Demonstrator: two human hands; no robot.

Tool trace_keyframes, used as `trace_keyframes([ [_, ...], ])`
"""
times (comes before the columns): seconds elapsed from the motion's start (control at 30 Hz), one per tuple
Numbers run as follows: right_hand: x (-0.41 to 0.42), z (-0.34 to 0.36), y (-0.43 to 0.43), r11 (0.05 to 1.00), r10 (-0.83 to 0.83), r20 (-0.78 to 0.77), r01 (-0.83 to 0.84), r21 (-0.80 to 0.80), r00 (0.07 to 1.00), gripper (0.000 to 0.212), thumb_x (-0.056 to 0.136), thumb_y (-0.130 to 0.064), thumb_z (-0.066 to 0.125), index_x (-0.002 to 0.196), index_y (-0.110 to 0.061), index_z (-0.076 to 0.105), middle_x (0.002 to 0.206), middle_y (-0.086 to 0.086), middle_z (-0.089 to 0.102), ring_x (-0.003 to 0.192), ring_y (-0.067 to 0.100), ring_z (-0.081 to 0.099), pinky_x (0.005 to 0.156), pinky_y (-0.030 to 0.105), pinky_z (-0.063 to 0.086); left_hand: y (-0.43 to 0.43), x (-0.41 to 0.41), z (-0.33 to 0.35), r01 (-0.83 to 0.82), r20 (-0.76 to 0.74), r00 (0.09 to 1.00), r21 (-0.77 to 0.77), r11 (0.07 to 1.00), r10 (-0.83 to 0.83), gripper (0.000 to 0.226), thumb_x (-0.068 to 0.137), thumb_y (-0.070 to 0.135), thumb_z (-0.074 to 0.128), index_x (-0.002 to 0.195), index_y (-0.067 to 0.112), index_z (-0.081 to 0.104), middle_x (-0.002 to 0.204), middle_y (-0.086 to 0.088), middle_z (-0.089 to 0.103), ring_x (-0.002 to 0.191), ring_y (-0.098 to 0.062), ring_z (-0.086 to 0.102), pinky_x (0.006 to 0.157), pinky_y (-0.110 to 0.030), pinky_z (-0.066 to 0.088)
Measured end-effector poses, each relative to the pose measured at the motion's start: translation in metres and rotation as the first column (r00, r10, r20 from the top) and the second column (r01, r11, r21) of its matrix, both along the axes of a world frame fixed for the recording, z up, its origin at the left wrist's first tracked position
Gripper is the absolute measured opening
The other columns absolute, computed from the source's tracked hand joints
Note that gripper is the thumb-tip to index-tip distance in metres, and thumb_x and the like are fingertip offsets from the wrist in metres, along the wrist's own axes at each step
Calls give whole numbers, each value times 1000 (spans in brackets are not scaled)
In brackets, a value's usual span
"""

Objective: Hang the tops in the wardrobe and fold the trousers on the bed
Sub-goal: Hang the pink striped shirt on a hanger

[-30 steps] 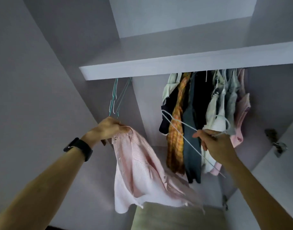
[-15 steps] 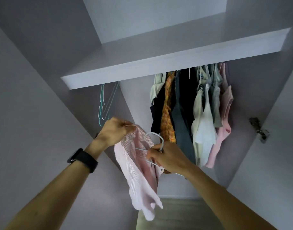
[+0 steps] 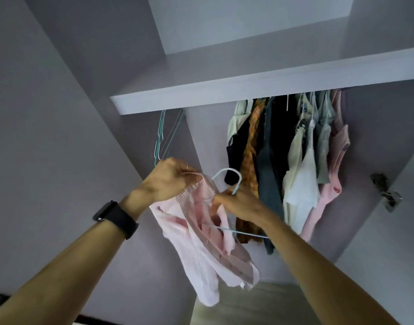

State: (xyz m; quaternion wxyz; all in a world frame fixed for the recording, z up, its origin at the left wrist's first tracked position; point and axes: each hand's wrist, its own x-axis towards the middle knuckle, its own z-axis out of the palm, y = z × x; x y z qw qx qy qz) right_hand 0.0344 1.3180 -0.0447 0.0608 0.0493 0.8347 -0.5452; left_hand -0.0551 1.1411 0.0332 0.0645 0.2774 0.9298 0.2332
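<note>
Hanging from the left hand [image 3: 168, 181], a pink striped shirt [image 3: 201, 245] is gripped at its collar, the fingers curled round the cloth, in front of the open wardrobe [image 3: 208, 137]. A pale blue wire hanger [image 3: 227, 169] is pinched at its neck by the right hand [image 3: 238, 204], its hook upright and one arm pushed inside the shirt. A black watch [image 3: 114, 218] is worn on the left wrist. Under the shelf [image 3: 248, 90], empty green hangers [image 3: 161, 137] are seen at the left and a row of hung clothes [image 3: 283, 160] at the right.

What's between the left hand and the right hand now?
In the head view, the collar of the pink shirt and the hook of the pale blue hanger.
</note>
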Motion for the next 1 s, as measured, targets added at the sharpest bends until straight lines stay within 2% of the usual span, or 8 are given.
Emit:
trace_keyframes([
  [0.1, -11, -21, -30, 989, -135, -12, 134, -66, 991, 44, 90, -26, 63, 47, -28, 66, 45, -15, 57, 41, -1, 47, 53, 17, 35, 5, 12, -6, 1, -76, 997, 11, 1000, 0, 13, 92, 21, 71, 82, 27, 77, 70, 22, 62, 68, 3, 59, 63, -1, 38],
  [0.27, -10, -35, -19, 806, -446, 36, 419, -418, 894, 21, 80, -25, 68, 63, -13, 67, 51, -9, 60, 53, 2, 53, 50, 12, 39, -15, 32, -27, -1, -59, 998, -54, 999, -2, 15, 93, 28, 71, 106, 30, 78, 92, 19, 66, 89, -5, 63, 70, 1, 36],
  [0.43, -19, -14, -22, 845, -451, -128, 376, -380, 883, 44, 87, -11, 63, 43, -21, 60, 45, -9, 54, 47, 0, 47, 51, 15, 36, 3, 47, -16, 4, -281, 956, -283, 959, -87, 38, 92, 64, 54, 112, 34, 65, 114, 17, 56, 100, -14, 62, 79, -32, 49],
  [0.63, -27, 12, -9, 876, -399, -299, 263, -404, 867, 28, 73, -23, 61, 50, -8, 64, 50, 0, 58, 54, 14, 53, 61, 29, 45, 14, 25, 4, -19, -510, 825, -458, 889, -245, 79, 88, 73, 14, 116, 26, 71, 113, 6, 69, 112, -24, 62, 102, -44, 38],
  [0.7, -33, 18, 1, 895, -374, -337, 242, -375, 864, 26, 67, -29, 59, 47, -13, 65, 55, 10, 62, 62, 33, 57, 71, 47, 53, 19, 17, 16, 31, -468, 830, -504, 863, -303, 70, 95, 70, 19, 117, 26, 70, 110, 7, 72, 107, -22, 67, 107, -42, 34],
  [0.8, -41, 29, 17, 930, -359, -402, 286, -231, 842, 31, 70, -36, 60, 59, -9, 70, 61, 16, 62, 63, 26, 60, 75, 50, 54, 27, 7, 30, 74, -462, 802, -554, 829, -380, 46, 101, 59, 38, 126, 28, 62, 116, 7, 69, 109, -24, 66, 104, -41, 39],
  [0.87, -44, 37, 26, 917, -389, -503, 379, -127, 772, 34, 81, -38, 66, 78, -5, 69, 68, 8, 66, 69, 15, 64, 74, 38, 55, 29, 2, 36, 39, -482, 801, -549, 835, -354, 47, 101, 57, 37, 127, 26, 61, 116, 5, 69, 106, -28, 67, 101, -43, 42],
  [1.0, -15, 31, 45, 774, -386, -851, 627, -89, 356, 26, 90, -31, 71, 102, -9, 66, 99, 1, 63, 92, 16, 59, 83, 25, 47, 22, -5, 46, -39, -543, 820, -369, 929, -181, 45, 101, 58, 35, 126, 29, 61, 116, 8, 69, 105, -29, 67, 96, -44, 46],
])
